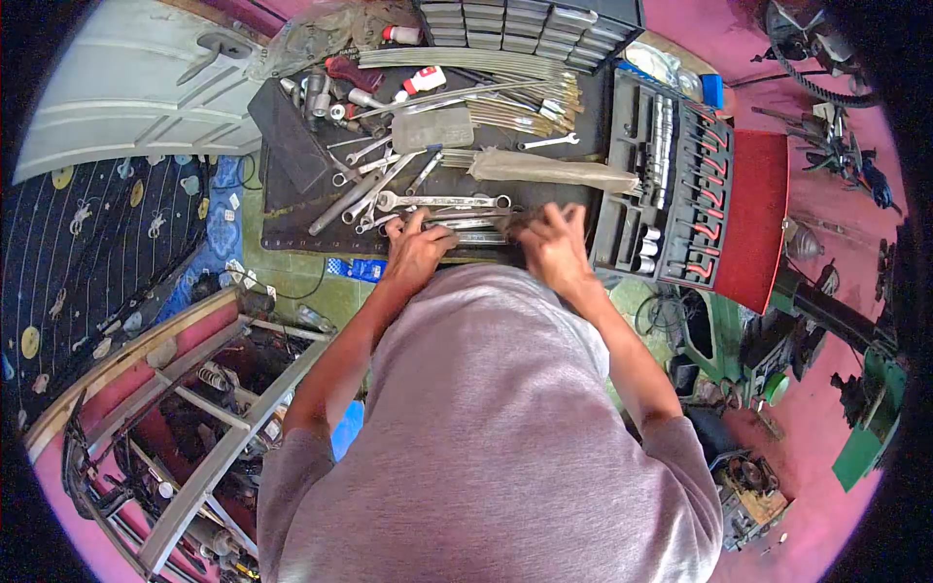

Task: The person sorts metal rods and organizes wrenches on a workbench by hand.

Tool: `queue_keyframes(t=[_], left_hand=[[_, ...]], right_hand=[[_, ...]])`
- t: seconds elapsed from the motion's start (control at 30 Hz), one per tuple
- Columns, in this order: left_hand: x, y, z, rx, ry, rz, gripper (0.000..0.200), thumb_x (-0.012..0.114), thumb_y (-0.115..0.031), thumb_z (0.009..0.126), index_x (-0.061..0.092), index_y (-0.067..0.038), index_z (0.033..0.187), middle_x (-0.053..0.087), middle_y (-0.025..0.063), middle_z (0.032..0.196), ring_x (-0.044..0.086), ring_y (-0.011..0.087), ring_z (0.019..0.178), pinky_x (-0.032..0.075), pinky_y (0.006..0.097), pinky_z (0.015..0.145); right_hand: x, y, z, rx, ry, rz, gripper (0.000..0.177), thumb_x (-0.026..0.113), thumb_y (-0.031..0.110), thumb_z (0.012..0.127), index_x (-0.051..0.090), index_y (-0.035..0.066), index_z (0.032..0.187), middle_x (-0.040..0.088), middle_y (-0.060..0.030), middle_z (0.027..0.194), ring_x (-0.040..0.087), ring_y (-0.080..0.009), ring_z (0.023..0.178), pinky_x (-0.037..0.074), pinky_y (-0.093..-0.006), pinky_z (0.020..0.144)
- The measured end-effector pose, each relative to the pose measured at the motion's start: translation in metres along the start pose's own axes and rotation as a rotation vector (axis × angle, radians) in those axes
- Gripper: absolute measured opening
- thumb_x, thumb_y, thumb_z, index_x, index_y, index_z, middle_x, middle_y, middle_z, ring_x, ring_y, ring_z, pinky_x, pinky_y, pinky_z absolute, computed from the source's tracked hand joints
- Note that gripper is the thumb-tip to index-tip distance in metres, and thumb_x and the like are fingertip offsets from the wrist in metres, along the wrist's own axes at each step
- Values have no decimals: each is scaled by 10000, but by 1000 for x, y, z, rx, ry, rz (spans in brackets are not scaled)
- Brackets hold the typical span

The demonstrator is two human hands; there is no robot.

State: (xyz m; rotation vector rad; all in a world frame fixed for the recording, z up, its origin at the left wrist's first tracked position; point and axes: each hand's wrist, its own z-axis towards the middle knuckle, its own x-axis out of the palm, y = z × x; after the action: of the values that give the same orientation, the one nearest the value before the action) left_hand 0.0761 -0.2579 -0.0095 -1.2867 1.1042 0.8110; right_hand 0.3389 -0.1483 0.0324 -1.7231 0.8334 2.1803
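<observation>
Several combination wrenches (pixel 471 220) lie stacked roughly parallel on the dark bench mat, between my two hands. My left hand (pixel 416 250) has its fingers curled around the left ends of this stack. Over the right ends is my right hand (pixel 556 245), its fingers bent and partly smeared by motion; whether they grip a wrench cannot be made out. One large combination wrench (pixel 442 202) lies just beyond the stack. More wrenches (pixel 362 199) are heaped at the left, near my left hand, beside a long metal bar (pixel 340 206).
To the right stands an open red tool case (pixel 758 214) with sockets (pixel 664 146) and red-marked tools. Farther back lie a wrapped bundle (pixel 554 169), thin metal rods (pixel 466 62), a small wrench (pixel 549 142) and a drawer cabinet (pixel 530 27). A metal frame (pixel 214 447) stands at lower left.
</observation>
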Motion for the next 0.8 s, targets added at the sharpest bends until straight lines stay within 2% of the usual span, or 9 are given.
queue_keyframes(t=[0.03, 0.13, 0.17, 0.37, 0.5, 0.67, 0.8], left_hand=[[-1, 1, 2, 25, -37, 32, 230, 665, -206, 886, 793, -245, 1072, 737, -102, 1153, 518, 257, 1242, 316, 593, 970], [-2, 5, 5, 24, -13, -1, 227, 665, -213, 885, 790, -229, 1074, 736, -99, 1160, 523, 256, 1228, 324, 588, 968], [-2, 5, 6, 21, -17, -1, 227, 665, -213, 885, 790, -229, 1074, 736, -99, 1160, 523, 256, 1228, 324, 588, 968], [2, 13, 6, 178, 4, 10, 234, 663, -189, 836, 790, -188, 1033, 737, -61, 1118, 541, 210, 1196, 343, 532, 950], [-3, 17, 11, 239, 16, -52, 205, 692, -158, 786, 788, -176, 966, 725, -49, 1053, 558, 194, 1153, 336, 519, 954], [-12, 18, 20, 282, 32, -63, 145, 741, -159, 739, 776, -170, 878, 694, -36, 994, 562, 202, 1132, 325, 524, 966], [-11, 20, 23, 308, -37, -92, 143, 778, -166, 704, 761, -164, 846, 659, -23, 962, 554, 210, 1143, 316, 533, 968]], right_hand=[[-1, 4, 1, -41, 48, 40, 182, 709, 164, 696, 729, 133, 873, 660, 17, 855, 526, -233, 1048, 366, -510, 882], [11, 10, 3, -98, 92, 1, 163, 685, 191, 731, 736, 152, 880, 666, 28, 874, 511, -228, 1096, 368, -528, 909], [15, 8, 4, -88, 172, -18, 211, 650, 207, 782, 756, 192, 963, 684, 46, 923, 498, -218, 1136, 365, -544, 939], [23, 6, 8, -153, 160, -71, 312, 598, 213, 849, 754, 266, 1113, 707, 69, 994, 497, -205, 1156, 367, -543, 950], [29, 2, 9, -189, 171, -79, 288, 604, 215, 843, 750, 241, 1091, 699, 56, 966, 507, -205, 1133, 375, -526, 935], [30, 2, 14, -241, 154, -98, 220, 602, 222, 847, 724, 166, 1021, 672, 14, 912, 524, -205, 1076, 393, -464, 887], [32, 3, 14, -217, 178, -72, 209, 600, 219, 849, 698, 145, 1018, 673, -2, 918, 530, -210, 1070, 397, -460, 885]])
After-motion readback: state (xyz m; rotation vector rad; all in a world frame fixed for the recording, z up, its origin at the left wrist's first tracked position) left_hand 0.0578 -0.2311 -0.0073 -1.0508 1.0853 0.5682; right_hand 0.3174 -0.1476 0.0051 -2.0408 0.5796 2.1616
